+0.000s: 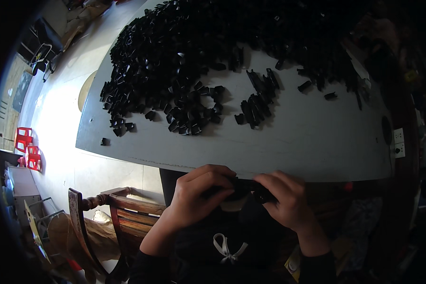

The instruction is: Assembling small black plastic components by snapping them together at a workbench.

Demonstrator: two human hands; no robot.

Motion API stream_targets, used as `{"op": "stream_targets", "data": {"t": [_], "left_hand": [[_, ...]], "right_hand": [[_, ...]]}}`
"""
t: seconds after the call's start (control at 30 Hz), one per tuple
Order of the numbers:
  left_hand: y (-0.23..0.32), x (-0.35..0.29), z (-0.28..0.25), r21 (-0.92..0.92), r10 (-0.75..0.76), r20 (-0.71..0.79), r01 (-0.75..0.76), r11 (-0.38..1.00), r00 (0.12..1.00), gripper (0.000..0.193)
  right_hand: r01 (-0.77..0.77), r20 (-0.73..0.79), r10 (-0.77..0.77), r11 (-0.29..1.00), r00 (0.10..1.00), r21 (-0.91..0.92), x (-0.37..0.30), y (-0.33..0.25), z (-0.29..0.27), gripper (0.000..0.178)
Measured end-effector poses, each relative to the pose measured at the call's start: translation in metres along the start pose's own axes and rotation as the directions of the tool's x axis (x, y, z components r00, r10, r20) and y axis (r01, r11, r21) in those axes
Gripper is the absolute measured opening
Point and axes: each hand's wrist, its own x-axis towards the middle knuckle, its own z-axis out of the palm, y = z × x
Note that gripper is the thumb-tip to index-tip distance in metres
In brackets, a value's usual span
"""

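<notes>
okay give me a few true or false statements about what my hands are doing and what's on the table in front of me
1. Both hands grip one small black part together. True: the left hand and right hand meet on the black part at the table's near edge.
2. The table is bare. False: a big pile of black parts covers the grey table.
3. A wooden chair stands to the left of the hands. True.
4. The red stools are on the table. False: the red stools stand on the floor, far left.
</notes>
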Motion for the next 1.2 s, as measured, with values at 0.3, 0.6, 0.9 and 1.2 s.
{"op": "stream_targets", "data": {"t": [0.3, 0.6, 0.9, 1.2], "left_hand": [[0.002, -0.003, -0.003, 0.026, 0.077, 0.048, -0.078, 0.997, 0.996, 0.018], [-0.004, -0.008, 0.033, -0.574, -0.059, 0.234, 0.187, 0.797, 0.97, 0.038], [-0.028, -0.031, 0.031, -0.941, -0.315, 0.114, 0.204, 0.27, 0.942, 0.071], [-0.006, -0.034, 0.031, -0.877, -0.46, 0.22, 0.381, 0.293, 0.86, 0.075]], "right_hand": [[0.055, 0.101, -0.046, 0.995, 0.994, -0.088, 0.002, -0.005, -0.004, 0.025], [0.315, 0.073, -0.317, 0.948, 0.946, 0.045, -0.012, -0.013, 0.029, 0.013], [0.2, 0.206, -0.23, 0.968, 0.951, 0.153, -0.016, -0.01, 0.031, 0.029], [0.265, 0.109, -0.271, 0.962, 0.956, 0.071, -0.026, -0.021, 0.055, 0.026]]}}
